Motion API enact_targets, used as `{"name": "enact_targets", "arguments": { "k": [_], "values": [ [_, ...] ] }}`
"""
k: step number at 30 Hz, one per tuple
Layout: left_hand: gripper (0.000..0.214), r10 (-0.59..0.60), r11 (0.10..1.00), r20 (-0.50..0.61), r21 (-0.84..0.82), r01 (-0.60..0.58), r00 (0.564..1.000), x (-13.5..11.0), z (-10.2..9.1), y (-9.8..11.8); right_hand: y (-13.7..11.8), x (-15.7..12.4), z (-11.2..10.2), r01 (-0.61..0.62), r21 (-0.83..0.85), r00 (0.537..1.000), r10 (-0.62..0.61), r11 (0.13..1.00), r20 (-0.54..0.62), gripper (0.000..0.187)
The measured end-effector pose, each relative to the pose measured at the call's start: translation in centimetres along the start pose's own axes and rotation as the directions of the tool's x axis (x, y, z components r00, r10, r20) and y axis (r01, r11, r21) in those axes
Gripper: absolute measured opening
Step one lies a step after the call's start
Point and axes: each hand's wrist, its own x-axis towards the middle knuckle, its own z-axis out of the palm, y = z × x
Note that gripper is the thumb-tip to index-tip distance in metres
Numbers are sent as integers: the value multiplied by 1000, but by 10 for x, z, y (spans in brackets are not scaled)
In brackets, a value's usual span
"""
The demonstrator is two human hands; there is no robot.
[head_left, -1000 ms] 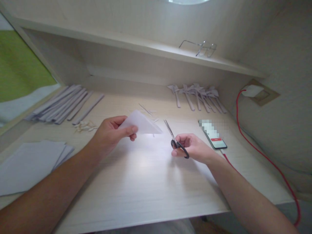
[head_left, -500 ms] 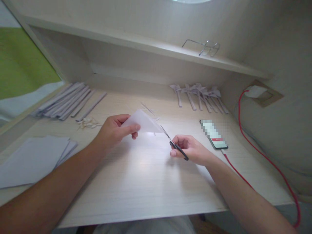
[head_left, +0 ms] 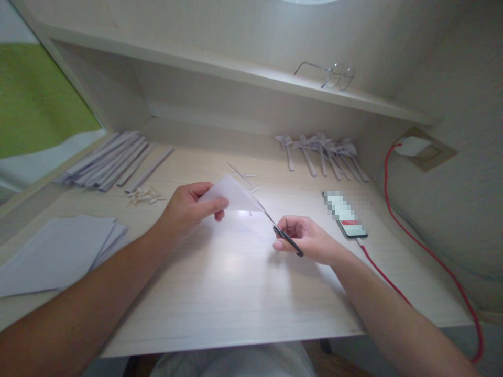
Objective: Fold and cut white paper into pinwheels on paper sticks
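Above the middle of the desk, my left hand [head_left: 196, 204] pinches a white sheet of paper [head_left: 238, 195] folded into a triangle, thumb on top. The paper's pointed corner reaches to the right. My right hand [head_left: 304, 240] is closed around the black handles of a pair of scissors [head_left: 288, 241]. The slim blades point up and left and meet the paper's right corner; whether they have cut into it I cannot tell. Behind the paper, thin paper strips [head_left: 239, 172] lie on the desk.
On the left are rolled paper sticks [head_left: 113, 159], a heap of small pale sticks [head_left: 146, 197] and stacked white paper [head_left: 58, 251]. Several paper pinwheels [head_left: 320, 149] lie at the back right. A phone [head_left: 346, 214] with a red cable [head_left: 387, 277] rests at right. Glasses [head_left: 336, 77] sit on the shelf.
The scissor blades have come up against the paper's right corner and look closer together. Both hands stay nearly in place, and the whole view has shifted slightly.
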Motion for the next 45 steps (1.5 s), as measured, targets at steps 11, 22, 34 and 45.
{"name": "enact_targets", "arguments": {
  "k": [11, 22, 34, 45],
  "values": [
    [16, -4, 1000, -13, 8, 4, 1000, -1, 3, 2, 3, 1, 0, 9, -3, 1000, -9, 1000, 4, 39],
    [18, -9, 1000, -20, 1, 9, 1000, -2, 4, 5, 6, 0, -1, 7, -10, 1000, -7, 1000, 12, 38],
    [20, -21, 1000, -2, 15, 21, 1000, -2, 4, 6, 7, 0, -2, 4, -61, 1000, -4, 998, -3, 39],
    [23, -3, 1000, 23, -14, 3, 1000, -2, 3, 3, 8, 0, -2, 12, -75, 1000, -13, 997, -11, 39]
  ]
}}
